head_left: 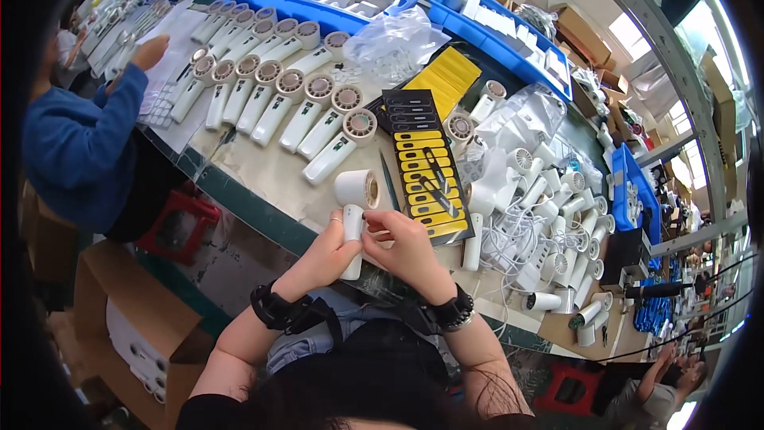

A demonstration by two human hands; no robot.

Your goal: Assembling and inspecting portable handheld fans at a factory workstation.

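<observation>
At the front edge of the table I hold a white handheld fan. Its round head (348,188) points away from me and its handle (352,223) runs down towards me. My left hand (328,253) is closed around the handle from the left side. The fingers of my right hand (402,245) are bent and pinched together against the handle's right side; whether something small is between the fingertips is hidden. Just beyond my right hand lies a black sheet with yellow stickers (430,171), with loose strips on top of it.
Rows of white handheld fans (274,103) lie at the left. More fans with tangled white cables (509,243) are heaped at the right. Blue trays (318,0) stand along the back. A co-worker in a blue sleeve (87,143) sits at the left, near an open carton (135,326).
</observation>
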